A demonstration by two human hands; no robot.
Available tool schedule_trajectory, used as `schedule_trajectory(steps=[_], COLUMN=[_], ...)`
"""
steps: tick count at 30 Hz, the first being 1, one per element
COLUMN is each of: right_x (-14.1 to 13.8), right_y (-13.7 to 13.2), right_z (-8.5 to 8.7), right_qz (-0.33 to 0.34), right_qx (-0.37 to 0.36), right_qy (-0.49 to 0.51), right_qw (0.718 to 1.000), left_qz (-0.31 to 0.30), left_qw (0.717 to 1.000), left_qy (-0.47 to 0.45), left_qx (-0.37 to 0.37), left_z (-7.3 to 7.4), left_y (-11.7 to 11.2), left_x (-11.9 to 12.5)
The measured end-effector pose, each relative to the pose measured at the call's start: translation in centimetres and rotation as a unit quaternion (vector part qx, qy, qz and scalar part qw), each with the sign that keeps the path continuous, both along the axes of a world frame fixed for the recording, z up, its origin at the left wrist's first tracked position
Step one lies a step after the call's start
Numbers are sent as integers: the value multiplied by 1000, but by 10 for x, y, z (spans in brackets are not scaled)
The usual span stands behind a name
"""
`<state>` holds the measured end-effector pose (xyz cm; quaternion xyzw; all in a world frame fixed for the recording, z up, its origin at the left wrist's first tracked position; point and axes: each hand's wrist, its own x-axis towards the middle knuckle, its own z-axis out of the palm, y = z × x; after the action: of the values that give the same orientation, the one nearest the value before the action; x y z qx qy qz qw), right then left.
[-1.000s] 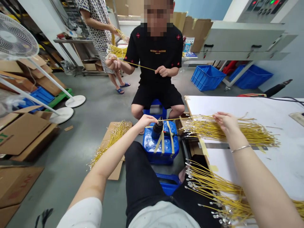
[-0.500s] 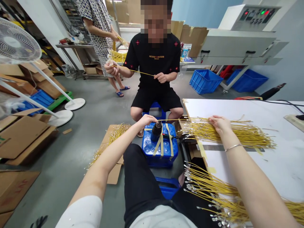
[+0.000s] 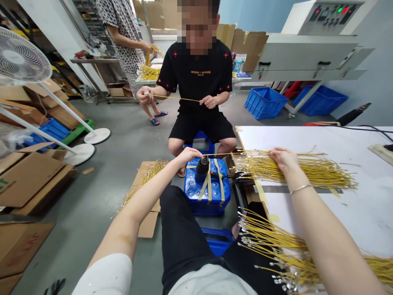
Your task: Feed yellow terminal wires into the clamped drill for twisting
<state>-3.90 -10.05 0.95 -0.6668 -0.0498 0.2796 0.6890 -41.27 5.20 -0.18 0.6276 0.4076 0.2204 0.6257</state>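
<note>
My left hand (image 3: 189, 155) is closed, pinching one end of a single yellow wire (image 3: 233, 154) just above a black cylindrical tool (image 3: 202, 168) taped onto a blue stool (image 3: 207, 189). The wire runs right to my right hand (image 3: 284, 159), which lies on a bundle of yellow wires (image 3: 310, 171) on the white table (image 3: 353, 205) with its fingers curled over the wire's other end. A second bundle of yellow wires with metal terminals (image 3: 276, 246) hangs off the table edge near my right forearm.
A seated person in black (image 3: 198, 82) faces me, stretching a yellow wire between both hands. Another person (image 3: 123, 37) stands behind at a metal table. More wires lie on cardboard (image 3: 147, 180) on the floor. Fans (image 3: 21, 57), cardboard boxes and blue crates (image 3: 265, 102) stand around.
My hands have stayed nearly in place on the wire. The seated person's hand on the left has lowered, bringing their wire closer to level. The view shifted slightly.
</note>
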Motion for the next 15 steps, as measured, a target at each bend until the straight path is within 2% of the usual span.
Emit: schedule_trajectory(steps=[7,15], right_x=[1,3], right_y=[1,2], right_z=[-3,-8], right_qz=[-4,-10], right_qx=[3,6], right_qy=[-2,-11], right_qw=[1000,1000], left_qz=[-5,-20], left_qw=[1000,997], left_qy=[4,28], left_qx=[7,66], left_z=[-1,5], left_y=[3,-1], left_x=[2,0])
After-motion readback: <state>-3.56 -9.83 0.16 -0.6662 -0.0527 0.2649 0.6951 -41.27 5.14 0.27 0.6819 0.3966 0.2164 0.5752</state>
